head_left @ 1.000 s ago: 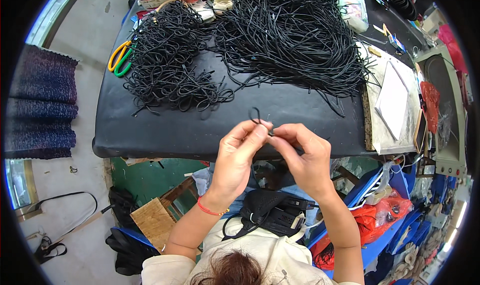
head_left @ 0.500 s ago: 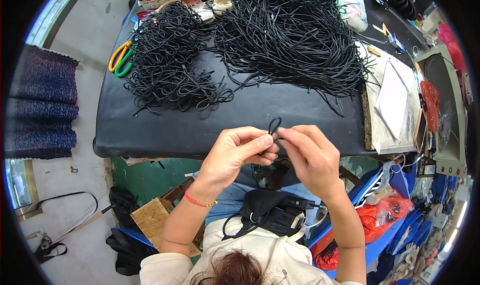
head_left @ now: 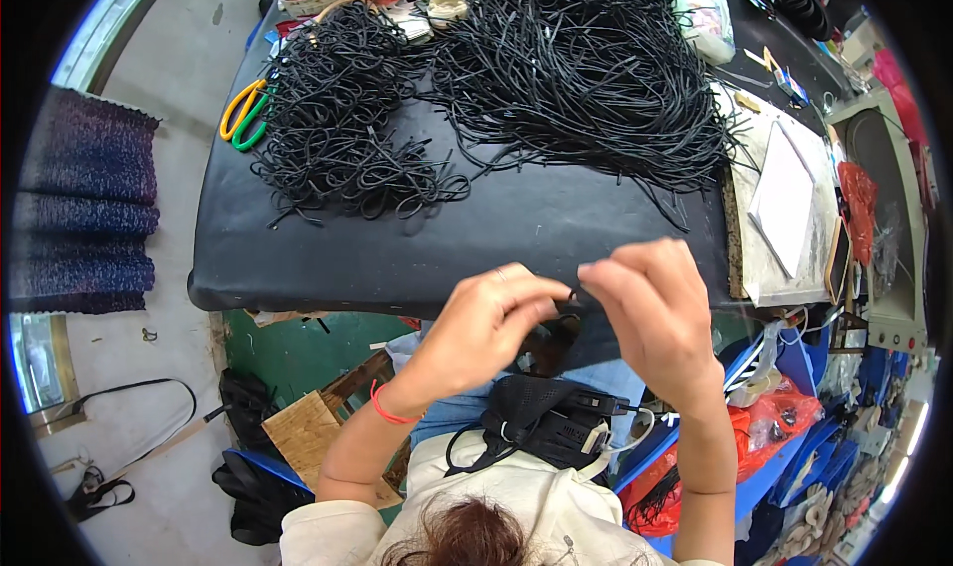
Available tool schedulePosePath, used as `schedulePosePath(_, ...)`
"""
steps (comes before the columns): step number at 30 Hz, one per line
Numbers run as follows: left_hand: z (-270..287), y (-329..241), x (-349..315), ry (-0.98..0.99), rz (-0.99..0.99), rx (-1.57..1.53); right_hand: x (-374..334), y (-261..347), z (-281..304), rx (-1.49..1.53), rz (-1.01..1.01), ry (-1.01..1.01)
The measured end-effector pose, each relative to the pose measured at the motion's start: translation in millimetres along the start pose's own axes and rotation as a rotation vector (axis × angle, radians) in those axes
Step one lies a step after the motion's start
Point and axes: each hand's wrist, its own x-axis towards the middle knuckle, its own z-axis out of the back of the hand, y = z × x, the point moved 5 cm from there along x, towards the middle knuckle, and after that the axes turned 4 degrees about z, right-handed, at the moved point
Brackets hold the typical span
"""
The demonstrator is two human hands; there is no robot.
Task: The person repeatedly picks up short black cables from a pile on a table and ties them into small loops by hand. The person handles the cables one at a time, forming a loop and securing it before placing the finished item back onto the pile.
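**Tiny pinch, tense moment at the table's near edge**

Here's the black cord [head_left: 573, 295], just a dark speck showing over the table's [head_left: 457, 258] near edge! The left hand [head_left: 481, 328] has thumb and forefinger pinched on it, by the look of things; the right hand [head_left: 655, 313], just beside, curls its fingers toward the thumb, and whether they grip anything, I cannot tell. The danger? With so little to hold, a slack pinch could let the cord slip and drop off the table's near side. A careless tug at the smaller heap [head_left: 338, 119], on the table's left, could snag those loops into knots. Thin, round, rubbery-looking strands, these! The larger heap [head_left: 586, 70], at the table's far side, runs straighter, like coarse hair. Smooth, looped scissors handles [head_left: 226, 119] sit at the table's left edge; a flat, sharp-cornered white sheet [head_left: 784, 204] lies at its right.
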Motion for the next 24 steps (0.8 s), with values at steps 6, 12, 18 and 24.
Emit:
schedulePosePath(6,-3.2,-5.8,-2.1,-0.017,0.119,-0.873,-18.3,-14.2,-24.2,0.423,-0.350,0.022)
schedulePosePath(12,0.8,16.0,1.0,-0.188,0.138,-0.627,-36.9,-1.9,-34.3,0.802,-0.665,0.013)
schedulePosePath(18,-0.8,10.1,0.3,-0.194,0.118,-0.714,-43.0,-1.8,-43.5,1.153,-0.814,0.000)
schedulePosePath(24,-2.2,7.7,-5.3,-0.345,0.041,-0.716,-40.4,-6.6,-46.0,1.062,-0.899,0.036)
